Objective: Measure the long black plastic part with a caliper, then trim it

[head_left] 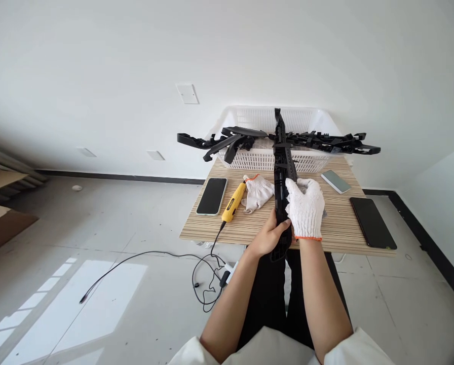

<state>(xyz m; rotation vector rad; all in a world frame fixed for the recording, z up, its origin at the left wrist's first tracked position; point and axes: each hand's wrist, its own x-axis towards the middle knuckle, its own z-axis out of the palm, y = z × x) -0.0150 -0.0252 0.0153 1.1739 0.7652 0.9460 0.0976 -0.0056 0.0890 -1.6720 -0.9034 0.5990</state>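
Left hand: bare, wrapped round the close end of a long black strip
Right hand: gloved, fingers curled at its right edge, can't tell if pinching anything
Black strip: stretching ahead of both hands, over the white basket
Yellow tool: on the worktop, left of both hands

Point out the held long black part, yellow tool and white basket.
Long black part (281, 177): head view, middle of its length.
Yellow tool (233, 203): head view, middle of its body.
White basket (250, 162): head view, front wall.
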